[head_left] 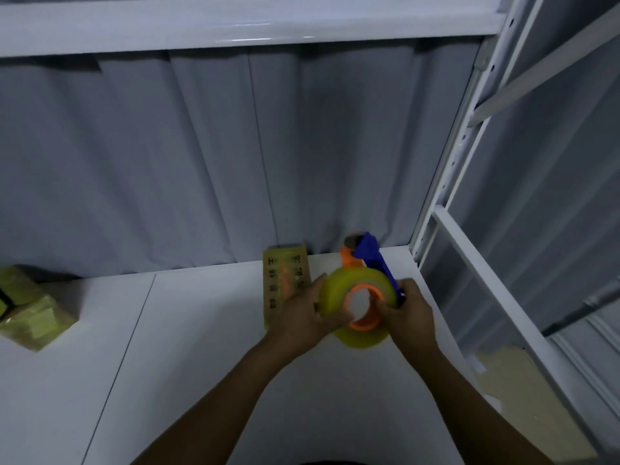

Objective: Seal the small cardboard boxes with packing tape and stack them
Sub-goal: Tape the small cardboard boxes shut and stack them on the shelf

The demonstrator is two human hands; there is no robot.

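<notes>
Hands (pixel 303 317) (both) — round tape dispenser (pixel 355 280)

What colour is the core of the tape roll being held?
Orange: the core of the yellowish tape roll, head view.

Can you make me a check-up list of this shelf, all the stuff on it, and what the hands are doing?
Surface: white shelf board, with a seam line.
Job's things: tape dispenser with a yellow roll, in both hands; small box lying behind the left hand; other boxes piled far left, blurred.
Clutter: cardboard scraps lower right, below the board.
Hands: left hand grips the roll; right hand grips the blue handle side.
Cables: nothing seen.
Surroundings: grey curtain behind; white metal rack on the right.
</notes>
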